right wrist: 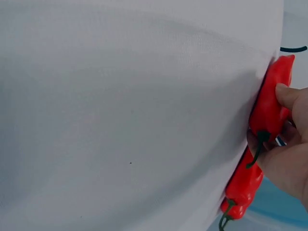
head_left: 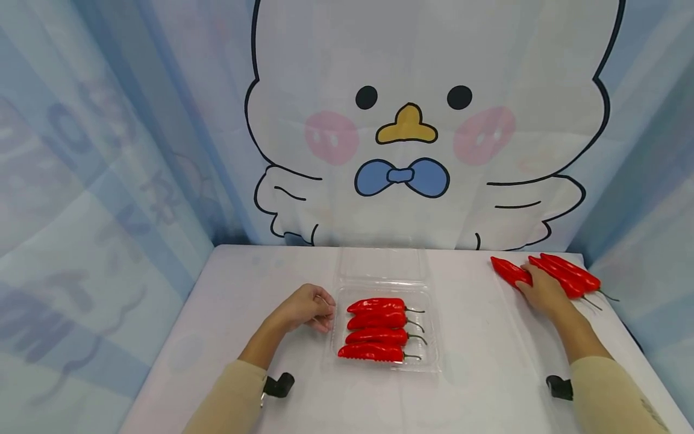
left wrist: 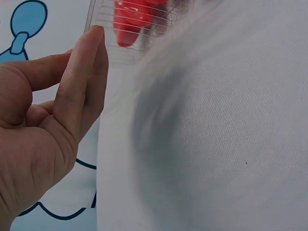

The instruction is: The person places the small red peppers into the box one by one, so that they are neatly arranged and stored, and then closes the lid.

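A clear plastic clamshell box lies on the table with its lid folded back. Several red peppers with green stems lie in it in a row, stems to the right. My left hand is beside the box's left edge, straight fingertips right at the rim. At the far right, my right hand grips a red pepper, thumb on its near side in the right wrist view. Two more red peppers lie just right of that hand, partly hidden behind it.
The white-covered table ends at a curtain with a cartoon bird at the back. Other curtains hang at both sides. The box's raised lid lies toward the back edge. A black wrist mount sticks out from the left sleeve.
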Demonstrator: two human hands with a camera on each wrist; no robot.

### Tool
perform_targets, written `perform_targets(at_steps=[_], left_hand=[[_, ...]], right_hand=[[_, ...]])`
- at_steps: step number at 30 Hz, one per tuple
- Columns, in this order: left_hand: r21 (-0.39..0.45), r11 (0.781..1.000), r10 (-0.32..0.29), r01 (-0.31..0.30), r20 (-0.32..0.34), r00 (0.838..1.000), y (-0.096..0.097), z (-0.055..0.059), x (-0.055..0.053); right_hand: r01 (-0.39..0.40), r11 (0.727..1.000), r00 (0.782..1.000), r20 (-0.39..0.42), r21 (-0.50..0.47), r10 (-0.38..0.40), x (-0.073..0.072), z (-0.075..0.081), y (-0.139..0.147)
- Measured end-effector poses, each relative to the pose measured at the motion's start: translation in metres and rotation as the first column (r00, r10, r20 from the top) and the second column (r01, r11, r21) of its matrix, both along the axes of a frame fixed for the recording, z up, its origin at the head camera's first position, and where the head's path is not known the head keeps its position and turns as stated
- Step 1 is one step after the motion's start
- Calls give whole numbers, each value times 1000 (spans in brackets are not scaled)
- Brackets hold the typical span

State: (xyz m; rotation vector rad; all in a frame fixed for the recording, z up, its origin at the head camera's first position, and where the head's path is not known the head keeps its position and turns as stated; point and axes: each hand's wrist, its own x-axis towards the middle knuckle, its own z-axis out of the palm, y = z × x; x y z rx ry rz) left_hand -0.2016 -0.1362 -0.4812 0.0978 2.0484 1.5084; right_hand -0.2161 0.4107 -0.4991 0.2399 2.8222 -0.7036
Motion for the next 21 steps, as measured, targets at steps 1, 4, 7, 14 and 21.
perform_targets(at_steps=[1,4,7,14,21], left_hand=[[-3,1000,-2,2,-2,1000,0,0,0],[-2,1000,-2,2,0,1000,1,0,-1],[-6,1000,-4,4,-8,1000,2,1,-1],[6,1000,-4,4,2,1000,2,1,-2],[1,1000,7,-7,7,1000,1,-1,0]], right_hand=[[3,1000,1000,-3,-2,-3,1,0,0],[-4,1000,1000,-11,4,4,1,-1,2],[-13,1000,1000,-16,13,13,2,-1,2],[4,1000,1000,-25,16,-4,3,1,2],[32,999,998,-49,-19,-33,4,-5,-1]])
